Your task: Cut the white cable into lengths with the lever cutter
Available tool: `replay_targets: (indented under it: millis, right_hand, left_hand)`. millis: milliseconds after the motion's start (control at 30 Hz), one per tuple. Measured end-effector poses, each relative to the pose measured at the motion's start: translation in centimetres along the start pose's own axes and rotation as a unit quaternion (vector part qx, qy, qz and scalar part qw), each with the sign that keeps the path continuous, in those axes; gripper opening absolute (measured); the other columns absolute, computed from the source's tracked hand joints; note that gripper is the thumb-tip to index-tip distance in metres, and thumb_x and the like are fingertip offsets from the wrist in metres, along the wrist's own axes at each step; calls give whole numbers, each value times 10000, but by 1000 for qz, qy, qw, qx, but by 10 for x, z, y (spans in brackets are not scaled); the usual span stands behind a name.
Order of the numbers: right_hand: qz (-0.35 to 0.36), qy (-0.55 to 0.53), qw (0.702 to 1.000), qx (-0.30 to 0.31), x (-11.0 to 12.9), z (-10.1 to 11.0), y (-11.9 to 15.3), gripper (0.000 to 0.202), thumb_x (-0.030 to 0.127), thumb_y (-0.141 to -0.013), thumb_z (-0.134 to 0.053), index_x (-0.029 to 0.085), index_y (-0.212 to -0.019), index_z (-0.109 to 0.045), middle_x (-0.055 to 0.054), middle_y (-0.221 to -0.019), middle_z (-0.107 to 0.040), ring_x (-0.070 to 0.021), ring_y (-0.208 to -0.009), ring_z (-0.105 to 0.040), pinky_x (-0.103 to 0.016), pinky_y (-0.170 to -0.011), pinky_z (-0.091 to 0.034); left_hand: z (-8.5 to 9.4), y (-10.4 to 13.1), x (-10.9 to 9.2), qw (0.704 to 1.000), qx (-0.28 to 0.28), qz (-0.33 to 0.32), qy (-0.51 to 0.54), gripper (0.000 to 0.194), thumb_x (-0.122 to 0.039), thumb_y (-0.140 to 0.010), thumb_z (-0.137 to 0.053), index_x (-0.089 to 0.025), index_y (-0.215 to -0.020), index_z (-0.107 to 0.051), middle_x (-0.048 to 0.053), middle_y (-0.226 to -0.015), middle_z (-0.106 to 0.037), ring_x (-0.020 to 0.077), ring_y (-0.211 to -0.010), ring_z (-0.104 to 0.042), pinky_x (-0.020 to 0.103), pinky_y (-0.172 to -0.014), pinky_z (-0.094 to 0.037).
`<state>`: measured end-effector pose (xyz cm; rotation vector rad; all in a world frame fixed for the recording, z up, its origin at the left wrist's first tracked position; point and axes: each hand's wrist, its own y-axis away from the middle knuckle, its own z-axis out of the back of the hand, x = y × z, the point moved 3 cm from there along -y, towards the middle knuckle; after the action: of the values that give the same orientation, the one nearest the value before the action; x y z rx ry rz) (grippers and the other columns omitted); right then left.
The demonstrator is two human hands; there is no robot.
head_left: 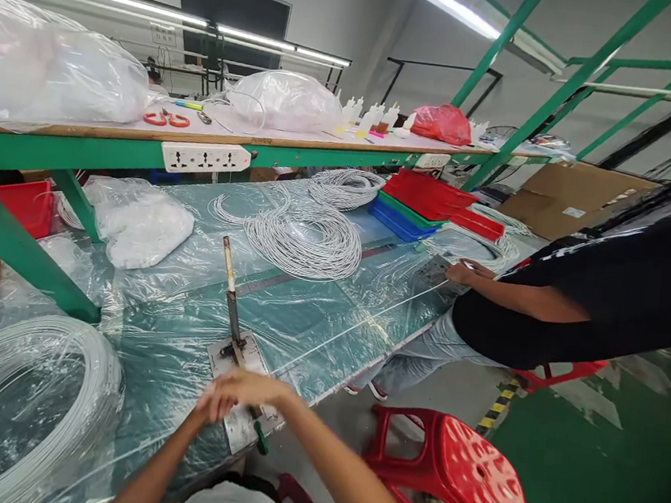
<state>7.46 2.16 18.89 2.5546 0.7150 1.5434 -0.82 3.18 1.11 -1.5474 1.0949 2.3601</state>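
Note:
My right hand (253,388) reaches across the near part of a metal clamping jig (242,431), its fingers bent downward. Crossed against it is my left hand (204,408), its fingers mostly hidden and slightly blurred. A thin white cable (357,328) runs from the jig toward a co-worker's hands (467,273) at the far right. Another stretch of white cable (131,452) comes in from the lower left and meets my hands. What my fingers grip is covered. The jig's long upright handle (229,276) stands beyond my hands, and a green-handled part (260,437) sticks out at the table edge.
Coils of white cable lie at left (85,368) and mid-table (312,241). Red trays (427,196) sit behind them. A plastic bag (145,222) rests near a green post (26,249). Red stools (484,486) stand at right; a shelf (299,146) spans above.

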Motion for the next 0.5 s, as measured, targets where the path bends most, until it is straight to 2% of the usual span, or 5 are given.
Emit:
replay_targets:
  millis: [67,133,233,367,500]
  right_hand:
    - [-27,81,996,-33,38,22,-28,145,175,-722,-650,53,-796,-681,-22,-514,-627,-101,-417,-564,-178,-445,-418]
    - [-11,135,985,-111,73,42,-59,212,199,-852,-502,99,-985,-633,7,-540,-621,-65,-419,-519,-150,-452,-400]
    - [19,145,970,-195,107,60,-103,301,237,-934,-359,136,-1189,-483,44,-539,-573,-53,-408,-464,-137,-438,-361]
    - [-14,163,967,-196,116,67,-146,423,401,-950,-305,105,-1232,-415,18,-531,-551,-83,-402,-450,-175,-439,-368]
    - [-51,167,970,-168,110,68,-172,527,526,-931,-223,106,-1119,-481,3,-513,-528,-92,-397,-438,-195,-448,-382]
  left_hand:
    - [-1,-2,3,1000,-4,1,14,256,-375,-869,-541,-123,-864,-587,-7,-765,-585,119,-639,-566,265,-596,-491]
    - [-2,-2,4,999,-15,-2,32,309,-418,-839,-563,-125,-740,-571,-37,-614,-520,103,-543,-507,239,-537,-436]
    - [-5,-3,5,997,-43,-16,65,451,-572,-688,-632,-157,-571,-503,-60,-474,-397,98,-471,-413,233,-486,-327]
    - [-8,-7,6,991,-87,-34,91,542,-705,-541,-604,-179,-512,-479,-45,-472,-394,104,-484,-371,249,-504,-280]
    - [-11,-10,10,987,-134,-32,88,509,-662,-533,-619,-188,-468,-446,-38,-460,-394,114,-501,-376,250,-522,-277]
